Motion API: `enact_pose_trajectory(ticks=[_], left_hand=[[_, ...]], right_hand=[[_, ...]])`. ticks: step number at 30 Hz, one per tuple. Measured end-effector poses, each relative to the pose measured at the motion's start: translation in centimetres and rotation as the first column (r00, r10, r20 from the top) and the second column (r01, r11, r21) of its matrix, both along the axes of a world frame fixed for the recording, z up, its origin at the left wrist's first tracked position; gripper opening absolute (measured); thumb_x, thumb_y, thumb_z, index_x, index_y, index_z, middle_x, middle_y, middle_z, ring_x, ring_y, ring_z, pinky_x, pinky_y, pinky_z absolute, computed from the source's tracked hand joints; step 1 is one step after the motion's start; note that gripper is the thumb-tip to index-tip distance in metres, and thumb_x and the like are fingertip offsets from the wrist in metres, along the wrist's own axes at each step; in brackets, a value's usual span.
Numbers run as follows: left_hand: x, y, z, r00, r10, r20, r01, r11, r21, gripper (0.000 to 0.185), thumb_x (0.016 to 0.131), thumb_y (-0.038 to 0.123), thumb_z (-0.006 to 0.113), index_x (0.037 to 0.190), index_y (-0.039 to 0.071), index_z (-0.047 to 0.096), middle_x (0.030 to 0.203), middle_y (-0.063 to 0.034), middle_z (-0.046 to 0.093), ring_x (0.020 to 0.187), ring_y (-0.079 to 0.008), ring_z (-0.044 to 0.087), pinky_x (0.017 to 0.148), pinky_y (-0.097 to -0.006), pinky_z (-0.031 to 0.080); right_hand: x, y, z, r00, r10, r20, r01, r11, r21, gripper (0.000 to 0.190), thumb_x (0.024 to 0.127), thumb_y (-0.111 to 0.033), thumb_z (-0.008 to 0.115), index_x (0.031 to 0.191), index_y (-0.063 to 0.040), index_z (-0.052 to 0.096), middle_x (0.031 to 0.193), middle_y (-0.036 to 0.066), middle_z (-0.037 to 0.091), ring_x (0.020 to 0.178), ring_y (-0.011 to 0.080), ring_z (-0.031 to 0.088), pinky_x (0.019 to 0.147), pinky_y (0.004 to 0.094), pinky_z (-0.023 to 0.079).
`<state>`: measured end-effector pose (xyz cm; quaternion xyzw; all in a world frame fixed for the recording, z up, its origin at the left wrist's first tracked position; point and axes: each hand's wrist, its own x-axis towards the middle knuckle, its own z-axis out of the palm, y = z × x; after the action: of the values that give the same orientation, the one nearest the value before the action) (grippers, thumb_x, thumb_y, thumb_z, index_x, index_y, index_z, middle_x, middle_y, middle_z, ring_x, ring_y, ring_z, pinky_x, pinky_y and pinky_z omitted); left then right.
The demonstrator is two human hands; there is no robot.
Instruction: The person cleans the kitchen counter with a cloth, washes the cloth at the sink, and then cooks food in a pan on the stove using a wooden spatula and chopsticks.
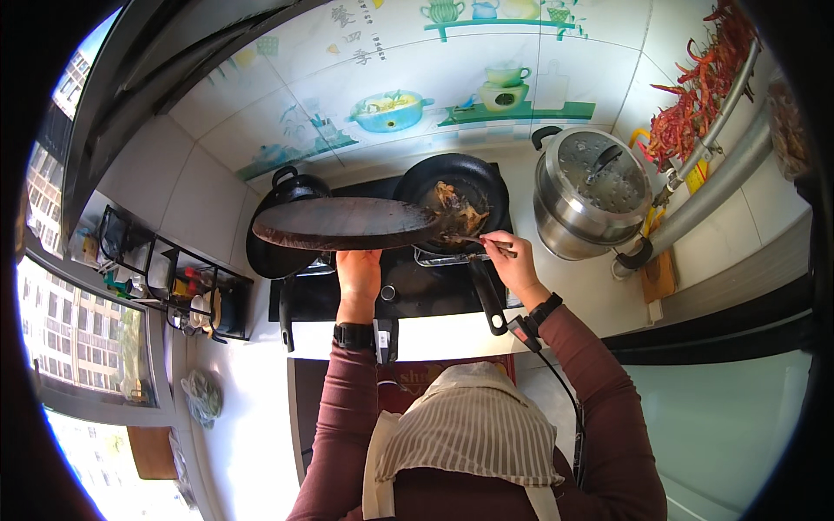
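Note:
My left hand (359, 277) holds a round, dark wooden cutting board (345, 221) from below, its fingers hidden by the board. The board is tilted, and its right edge reaches over the rim of a black frying pan (492, 189) on the right of the stove. In that pan lie browned pieces of food (459, 205), some of them seemingly fish. My right hand (511, 260) grips a pair of chopsticks (498, 244), their tips at the food near the pan's front. The board partly covers a second black pan (264, 251) on the left.
A steel pot with a glass lid (596, 189) stands right of the black stove (423, 293). Dried red chillies (697, 98) hang beside a metal pipe (717, 182). A black wire rack (176, 273) with kitchen items stands at the left. The right pan's handle (485, 293) points towards me.

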<state>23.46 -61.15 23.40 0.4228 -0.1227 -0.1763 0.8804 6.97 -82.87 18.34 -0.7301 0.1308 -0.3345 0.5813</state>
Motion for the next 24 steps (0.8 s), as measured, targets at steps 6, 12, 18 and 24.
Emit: enact_pose_trajectory(ticks=[6,12,18,24], left_hand=[[-0.5,0.0,-0.1,1.000,0.007,-0.012,-0.007,1.000,-0.029,0.026,0.093,-0.001,0.045,0.117,0.002,0.055,0.116,-0.0089,0.060,0.107,-0.0220,0.058,0.094,-0.0350,0.048],[-0.3,0.2,-0.1,0.999,0.019,-0.033,-0.021,0.999,-0.037,0.025,0.094,0.000,0.045,0.117,0.002,0.054,0.117,-0.0094,0.059,0.108,-0.0223,0.058,0.094,-0.0356,0.048],[0.6,0.6,0.0,1.000,0.019,-0.005,-0.019,1.000,-0.007,0.027,0.094,0.001,0.045,0.120,0.003,0.052,0.120,-0.0091,0.058,0.110,-0.0229,0.057,0.095,-0.0363,0.048],[1.1,0.7,0.0,0.999,0.034,-0.030,-0.035,0.999,-0.030,0.029,0.094,0.001,0.045,0.122,0.005,0.051,0.121,-0.0087,0.057,0.111,-0.0233,0.057,0.095,-0.0365,0.047]], right_hand=[[0.1,-0.5,1.1,0.999,-0.036,-0.021,0.035,0.999,-0.026,0.008,0.088,-0.003,0.061,0.092,0.003,0.066,0.080,0.006,0.069,0.073,0.0083,0.064,0.066,0.0220,0.049],[1.6,-0.3,0.8,0.998,-0.058,0.024,0.046,0.940,0.339,0.011,0.089,-0.005,0.061,0.094,0.002,0.067,0.085,0.006,0.068,0.074,0.0103,0.063,0.068,0.0237,0.051],[2.6,-1.1,-1.3,1.000,0.011,-0.009,-0.009,0.992,0.125,0.006,0.086,-0.004,0.064,0.087,0.002,0.065,0.074,0.001,0.065,0.068,0.0048,0.057,0.062,0.0221,0.046],[3.3,-3.7,-1.7,0.991,-0.134,0.009,0.131,0.981,0.146,0.007,0.085,-0.003,0.065,0.088,0.003,0.067,0.079,0.005,0.069,0.071,0.0071,0.062,0.064,0.0228,0.049]])
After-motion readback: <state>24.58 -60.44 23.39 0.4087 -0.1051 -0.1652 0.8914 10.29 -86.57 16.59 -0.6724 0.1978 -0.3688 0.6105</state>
